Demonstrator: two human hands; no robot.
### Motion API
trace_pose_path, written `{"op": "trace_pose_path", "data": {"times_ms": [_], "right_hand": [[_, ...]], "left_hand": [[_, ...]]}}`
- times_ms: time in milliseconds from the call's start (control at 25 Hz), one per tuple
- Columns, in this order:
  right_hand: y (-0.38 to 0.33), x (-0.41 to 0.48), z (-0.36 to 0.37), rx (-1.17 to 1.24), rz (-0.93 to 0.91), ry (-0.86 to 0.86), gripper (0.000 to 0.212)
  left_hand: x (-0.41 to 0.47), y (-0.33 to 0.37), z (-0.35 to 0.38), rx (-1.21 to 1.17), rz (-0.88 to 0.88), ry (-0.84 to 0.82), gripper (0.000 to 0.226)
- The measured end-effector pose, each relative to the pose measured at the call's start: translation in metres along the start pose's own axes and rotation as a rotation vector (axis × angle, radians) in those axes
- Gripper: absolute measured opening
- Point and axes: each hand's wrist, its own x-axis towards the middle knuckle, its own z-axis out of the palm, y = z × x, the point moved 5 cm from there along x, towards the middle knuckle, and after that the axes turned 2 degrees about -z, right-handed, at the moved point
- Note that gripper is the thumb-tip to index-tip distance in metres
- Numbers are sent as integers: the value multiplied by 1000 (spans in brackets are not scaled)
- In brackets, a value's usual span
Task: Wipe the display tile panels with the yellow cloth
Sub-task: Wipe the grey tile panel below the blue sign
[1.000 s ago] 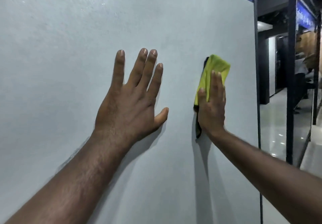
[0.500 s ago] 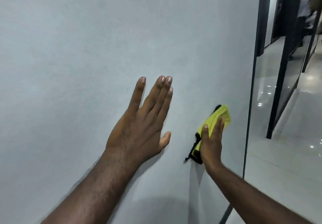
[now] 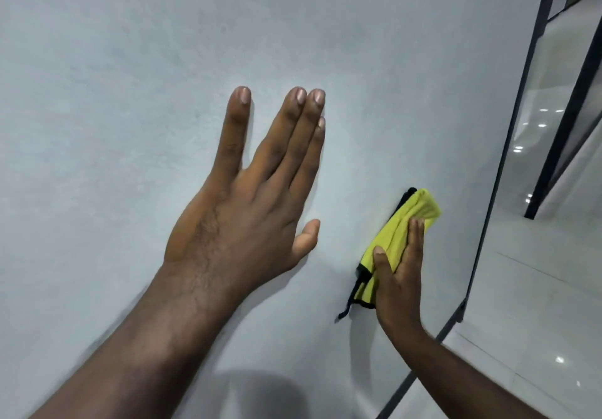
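1. Display tile panel [image 3: 130, 60]: pale grey, matt, upright; fills most of the view. Its right edge is bound by a thin black frame [image 3: 498, 171].
2. Left hand [image 3: 241, 216]: laid flat against the panel near the middle. Fingers [image 3: 293, 132] straight and pointing up, the little finger spread apart from the other three, the thumb out to the right. Holds nothing.
3. Yellow cloth [image 3: 394, 233]: folded and bunched, with black edging; lies against the panel low and to the right, near the frame and well right of the left hand. A black loop [image 3: 350, 304] hangs from its lower left corner.
4. Right hand [image 3: 399, 275]: presses the cloth onto the panel. Fingers [image 3: 415, 236] straight and close together on the cloth's right half, not curled round it; the thumb rests on its lower middle part.
5. Cloth against fingers: between palm and panel. Its top end shows above the fingertips; its left side and lower corner show left of the thumb.
6. Floor [image 3: 537, 288]: glossy light tiles with spots of reflected light, right of the frame.
7. Black post [image 3: 566, 132]: slanted in view, standing on the floor beyond the frame.
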Motion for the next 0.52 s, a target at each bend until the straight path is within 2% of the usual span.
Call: {"op": "trace_pose_path", "data": {"times_ms": [120,160,240,280,320,400,440,480,520], "right_hand": [[-29,4,1,81,242,55,67],[-63,8,4,42,87,3,67],[-139,13,9,-27,-465,-104,67],[-170,21,11,-68,-625,-89,65],[-189,39,12,-70,-611,-32,61],[-228,66,12,55,-295,79,62],[-262,60,19,39,-301,82,65],[-302,47,29,-36,-512,33,65],[-336,32,37,-114,-804,-47,62]], "left_hand": [[-4,-2,-2,-140,20,1,94],[-7,-8,-6,-175,2,13,91],[-17,-31,-18,-208,-67,41,87],[-25,-49,-26,-196,-102,53,86],[-32,-70,-34,-179,-127,67,84],[-48,-116,-48,-141,-180,94,81],[-56,-142,-55,-112,-205,104,82],[-63,-167,-62,-78,-227,105,84],[-70,-192,-68,-41,-251,103,86]]}}
